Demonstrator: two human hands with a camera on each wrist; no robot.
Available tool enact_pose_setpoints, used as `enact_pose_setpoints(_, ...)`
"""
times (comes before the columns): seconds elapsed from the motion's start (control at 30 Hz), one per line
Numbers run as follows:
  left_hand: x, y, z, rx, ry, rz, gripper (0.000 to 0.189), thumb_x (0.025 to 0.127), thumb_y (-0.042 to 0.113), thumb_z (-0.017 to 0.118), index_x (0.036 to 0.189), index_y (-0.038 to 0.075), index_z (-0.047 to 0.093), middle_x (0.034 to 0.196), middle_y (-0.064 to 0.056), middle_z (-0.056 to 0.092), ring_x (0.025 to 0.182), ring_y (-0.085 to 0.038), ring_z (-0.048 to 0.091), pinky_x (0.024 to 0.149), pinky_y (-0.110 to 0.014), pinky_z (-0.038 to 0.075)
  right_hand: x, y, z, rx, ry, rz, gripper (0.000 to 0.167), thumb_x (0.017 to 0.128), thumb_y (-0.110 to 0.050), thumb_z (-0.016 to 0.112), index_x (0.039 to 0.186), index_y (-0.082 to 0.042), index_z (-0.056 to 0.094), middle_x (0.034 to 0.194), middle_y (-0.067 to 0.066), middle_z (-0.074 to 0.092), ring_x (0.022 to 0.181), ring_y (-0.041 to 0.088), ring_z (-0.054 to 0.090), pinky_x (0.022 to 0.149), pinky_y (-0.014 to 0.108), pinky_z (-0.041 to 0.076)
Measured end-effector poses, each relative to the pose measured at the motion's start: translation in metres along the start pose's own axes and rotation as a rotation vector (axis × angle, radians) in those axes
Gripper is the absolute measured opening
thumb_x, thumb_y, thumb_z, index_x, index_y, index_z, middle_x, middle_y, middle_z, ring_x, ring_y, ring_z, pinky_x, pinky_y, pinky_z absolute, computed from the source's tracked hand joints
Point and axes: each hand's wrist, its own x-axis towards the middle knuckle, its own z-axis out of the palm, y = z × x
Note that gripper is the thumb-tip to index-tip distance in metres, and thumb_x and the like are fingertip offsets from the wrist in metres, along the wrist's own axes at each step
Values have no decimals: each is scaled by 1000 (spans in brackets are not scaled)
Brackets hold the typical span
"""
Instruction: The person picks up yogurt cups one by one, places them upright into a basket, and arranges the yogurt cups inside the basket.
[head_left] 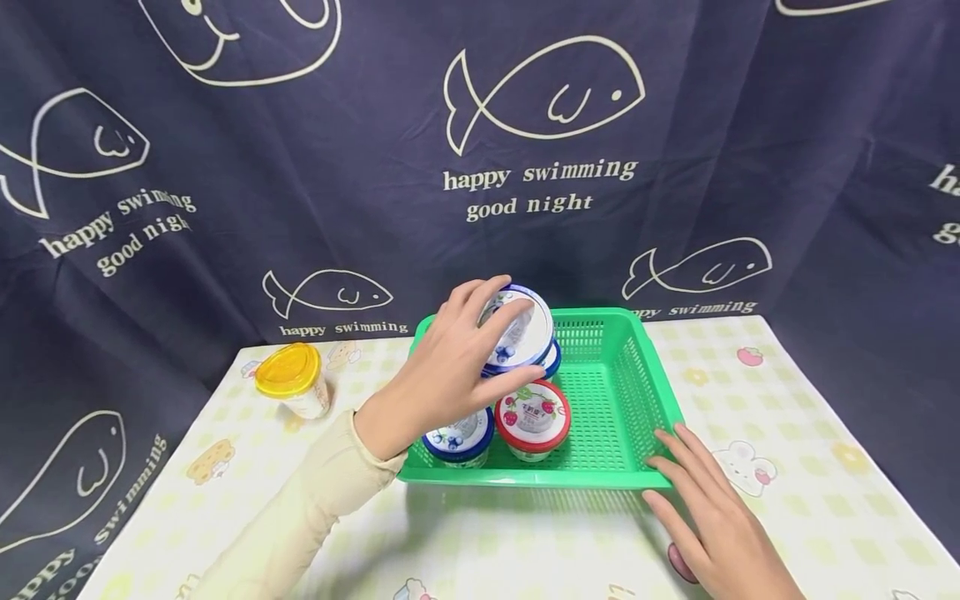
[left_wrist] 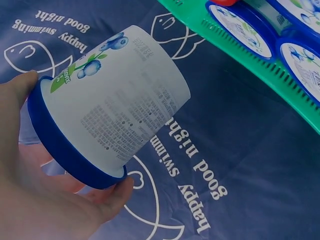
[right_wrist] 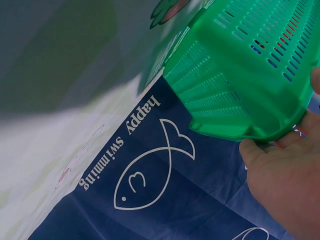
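Observation:
My left hand (head_left: 450, 358) grips a white tub (left_wrist: 120, 95) with a blue lid and blueberry print by its lid, fingers and thumb spread round the edge. It is above the left part of a green plastic basket (head_left: 525, 477). Under it, partly covered, another blue-lidded tub (head_left: 553, 360) shows in the basket. Nearer me stand a red-lidded tub (head_left: 534, 417) with a raspberry picture and a blue-lidded tub (head_left: 456, 440), which my left wrist partly hides. My right hand (head_left: 712, 508) holds the basket's near right corner, thumb outside and fingertips over the rim.
A white cup with a yellow lid (head_left: 288, 371) leans on the table left of the basket. A pale checked cloth (head_left: 795, 467) covers the table. Behind it hangs a dark blue curtain (head_left: 405, 208) printed with fish, close to the basket's far side.

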Motion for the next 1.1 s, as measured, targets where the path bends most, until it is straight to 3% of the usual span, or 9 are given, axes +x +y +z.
enact_pose_setpoints(0.57, 27, 11, 24, 41, -73, 100, 61, 91, 56, 63, 134, 13, 56, 148, -15, 43, 132, -32, 40, 110, -46, 35, 0, 0, -1, -13, -15, 14, 41, 90, -23, 75, 127, -15, 62, 150, 4, 46, 149, 22, 23, 114, 9, 6)
enact_pose_setpoints(1.1, 46, 23, 44, 41, -178, 125, 65, 93, 60, 58, 140, 16, 51, 152, -13, 38, 134, -28, 37, 107, -36, 42, -2, 0, -4, -6, -20, 27, 43, 91, -25, 73, 131, -20, 59, 153, 1, 43, 149, 25, 25, 115, 12, 7)
